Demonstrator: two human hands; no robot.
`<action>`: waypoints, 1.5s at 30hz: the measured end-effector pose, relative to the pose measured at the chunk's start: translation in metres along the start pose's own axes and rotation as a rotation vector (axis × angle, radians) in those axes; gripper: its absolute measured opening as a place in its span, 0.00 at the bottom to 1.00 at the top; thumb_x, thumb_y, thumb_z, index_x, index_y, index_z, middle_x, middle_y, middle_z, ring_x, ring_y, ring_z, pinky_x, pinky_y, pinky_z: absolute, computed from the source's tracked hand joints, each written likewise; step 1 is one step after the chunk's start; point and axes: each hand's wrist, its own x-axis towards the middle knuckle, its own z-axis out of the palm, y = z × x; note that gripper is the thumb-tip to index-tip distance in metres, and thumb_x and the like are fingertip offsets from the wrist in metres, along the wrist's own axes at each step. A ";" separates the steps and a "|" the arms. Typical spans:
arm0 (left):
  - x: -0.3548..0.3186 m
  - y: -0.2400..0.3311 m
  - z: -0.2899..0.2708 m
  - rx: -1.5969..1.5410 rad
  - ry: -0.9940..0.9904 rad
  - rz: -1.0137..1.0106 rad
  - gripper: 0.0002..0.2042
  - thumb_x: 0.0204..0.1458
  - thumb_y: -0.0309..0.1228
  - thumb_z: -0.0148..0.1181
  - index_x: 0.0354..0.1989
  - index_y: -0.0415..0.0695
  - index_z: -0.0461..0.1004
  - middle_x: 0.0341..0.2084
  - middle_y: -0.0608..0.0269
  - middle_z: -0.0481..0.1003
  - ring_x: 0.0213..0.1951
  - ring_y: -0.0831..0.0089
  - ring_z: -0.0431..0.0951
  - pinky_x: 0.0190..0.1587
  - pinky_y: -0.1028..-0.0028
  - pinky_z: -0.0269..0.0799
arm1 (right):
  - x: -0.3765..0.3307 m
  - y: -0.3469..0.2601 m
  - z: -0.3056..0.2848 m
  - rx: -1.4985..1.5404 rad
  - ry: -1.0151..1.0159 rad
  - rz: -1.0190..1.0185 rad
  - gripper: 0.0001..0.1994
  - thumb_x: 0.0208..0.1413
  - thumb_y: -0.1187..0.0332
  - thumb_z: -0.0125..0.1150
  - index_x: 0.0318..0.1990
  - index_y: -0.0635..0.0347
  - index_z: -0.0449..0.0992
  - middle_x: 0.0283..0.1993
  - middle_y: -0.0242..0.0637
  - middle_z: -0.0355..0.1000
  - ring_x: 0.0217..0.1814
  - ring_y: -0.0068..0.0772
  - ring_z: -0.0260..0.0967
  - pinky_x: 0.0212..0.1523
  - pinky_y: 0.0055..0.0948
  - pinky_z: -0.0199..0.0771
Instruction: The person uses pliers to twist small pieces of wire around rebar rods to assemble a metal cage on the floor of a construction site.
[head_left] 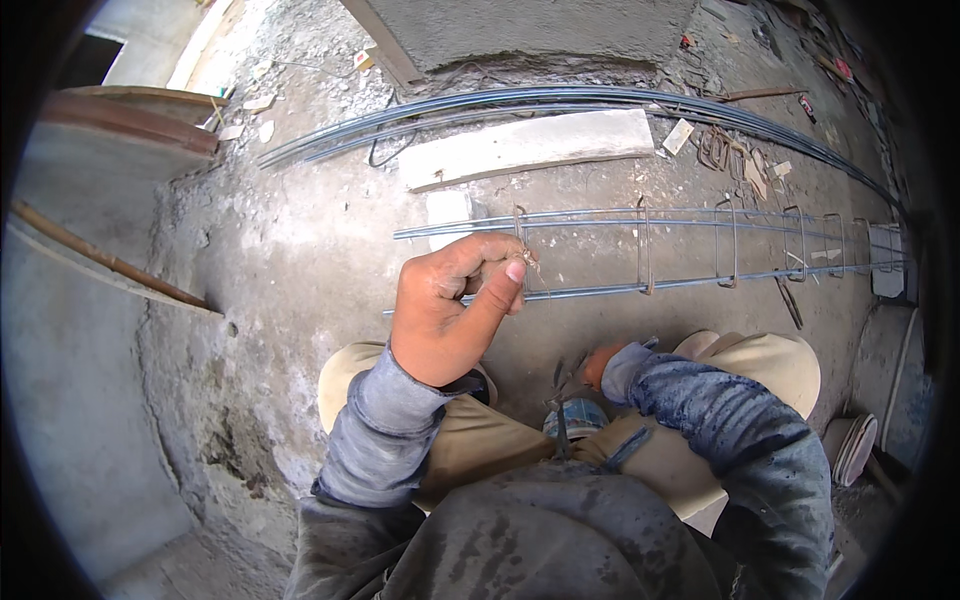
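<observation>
Steel makes up the cage (pixel 643 245) lying across the floor (pixel 260 270) just beyond the knees (pixel 770 370) — slim rods on a far side and a near side, with bent ties spaced along them toward the right. At its left end the left hand (pixel 455 305) is raised, thumb and forefinger pinched together on a thin twist of wire (pixel 530 260). The wire shows right beside the leftmost tie (pixel 519 222); whether the two touch, I cannot tell. The right hand (pixel 598 366) is apart from the left, nearer and to the right, low between the knees and mostly hidden by a dark-spotted blue sleeve (pixel 710 410). A dark tool (pixel 559 375) shows just left of it, but I cannot tell whether the fingers are closed on it. Near the tool is a blue and white tub (pixel 575 415). A white block (pixel 450 212) sits at the cage's left end, a grey block (pixel 887 245) at its right end. Farther off lies a white board (pixel 530 150), and beyond that a bundle of long bars (pixel 500 97) — curving away to the right. Loose bent ties (pixel 715 148) lie right of the board. A pale bucket (pixel 852 450) is near, at the right; a wooden pole (pixel 110 258) is at the left.
</observation>
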 end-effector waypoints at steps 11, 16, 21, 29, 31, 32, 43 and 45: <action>-0.005 0.003 -0.002 0.163 0.083 0.049 0.07 0.53 0.23 0.54 0.37 0.31 0.74 0.20 0.58 0.76 0.24 0.78 0.76 0.27 0.81 0.70 | -0.036 -0.013 -0.061 0.344 0.432 -0.284 0.11 0.51 0.70 0.50 0.42 0.51 0.73 0.35 0.40 0.73 0.41 0.38 0.72 0.43 0.39 0.70; -0.004 0.001 0.002 0.342 0.158 0.160 0.07 0.51 0.22 0.56 0.36 0.32 0.75 0.23 0.56 0.77 0.27 0.74 0.79 0.29 0.80 0.72 | -0.126 -0.010 -0.133 1.143 0.975 -0.427 0.09 0.55 0.70 0.54 0.42 0.60 0.71 0.37 0.37 0.73 0.41 0.27 0.71 0.43 0.26 0.70; -0.001 -0.004 0.015 0.450 0.151 0.254 0.08 0.47 0.21 0.58 0.36 0.35 0.77 0.23 0.55 0.77 0.26 0.69 0.79 0.29 0.77 0.72 | -0.139 -0.036 -0.141 1.186 1.138 -0.540 0.11 0.56 0.67 0.57 0.42 0.64 0.71 0.39 0.37 0.73 0.43 0.26 0.71 0.46 0.25 0.70; -0.001 -0.007 0.028 0.354 0.047 0.211 0.10 0.48 0.22 0.59 0.40 0.34 0.76 0.27 0.56 0.76 0.27 0.74 0.76 0.31 0.79 0.71 | -0.139 -0.033 -0.134 1.404 1.119 -0.497 0.07 0.57 0.71 0.55 0.40 0.65 0.70 0.32 0.33 0.72 0.34 0.19 0.71 0.36 0.19 0.72; -0.003 -0.005 0.028 0.244 0.017 0.158 0.12 0.48 0.21 0.59 0.42 0.33 0.75 0.26 0.58 0.75 0.26 0.75 0.75 0.30 0.80 0.71 | -0.140 -0.032 -0.135 1.422 1.175 -0.509 0.07 0.57 0.72 0.54 0.40 0.66 0.70 0.30 0.33 0.71 0.30 0.18 0.69 0.31 0.19 0.70; -0.005 -0.005 0.028 0.188 0.004 0.121 0.12 0.49 0.21 0.59 0.43 0.33 0.74 0.26 0.58 0.74 0.26 0.76 0.75 0.30 0.80 0.71 | -0.141 -0.033 -0.136 1.434 1.197 -0.512 0.07 0.57 0.72 0.54 0.40 0.66 0.70 0.29 0.32 0.71 0.28 0.17 0.68 0.29 0.19 0.70; -0.006 -0.005 0.021 0.124 -0.064 0.089 0.13 0.48 0.21 0.59 0.44 0.38 0.76 0.24 0.58 0.74 0.22 0.76 0.74 0.25 0.79 0.69 | -0.148 -0.032 -0.137 1.530 1.061 -0.485 0.11 0.62 0.68 0.48 0.42 0.67 0.73 0.22 0.30 0.66 0.21 0.17 0.61 0.23 0.20 0.63; -0.006 -0.003 0.019 0.053 -0.081 0.027 0.11 0.50 0.23 0.58 0.43 0.37 0.76 0.24 0.58 0.73 0.23 0.76 0.74 0.25 0.79 0.69 | -0.147 -0.031 -0.137 1.549 1.022 -0.529 0.11 0.62 0.68 0.47 0.42 0.67 0.73 0.20 0.30 0.65 0.21 0.18 0.60 0.23 0.20 0.62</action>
